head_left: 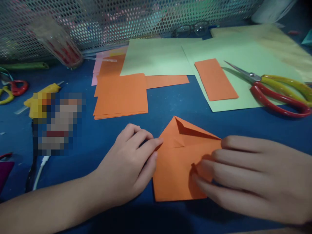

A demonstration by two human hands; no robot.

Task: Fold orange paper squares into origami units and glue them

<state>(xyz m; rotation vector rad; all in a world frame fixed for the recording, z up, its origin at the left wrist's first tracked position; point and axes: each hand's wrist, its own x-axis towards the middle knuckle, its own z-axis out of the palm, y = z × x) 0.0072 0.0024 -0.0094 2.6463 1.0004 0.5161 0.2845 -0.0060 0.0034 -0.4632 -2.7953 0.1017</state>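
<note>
A partly folded orange paper point(174, 162) lies on the blue table point(170, 104) in front of me, with a pointed top and a folded-over flap. My left hand point(131, 162) rests at its left edge, fingers curled, fingertips pressing the paper's left corner. My right hand point(253, 177) lies over the paper's right side, fingers stretched and close together, the fingertips pinching a fold near the middle right.
A stack of orange sheets point(121, 96) lies behind the left hand. Light green sheets point(158, 55) and an orange strip point(215, 79) lie further back. Red and yellow scissors point(278, 91) rest at the right. A clear jar point(57, 42), a mesh screen and eyeglasses point(192, 30) stand at the back.
</note>
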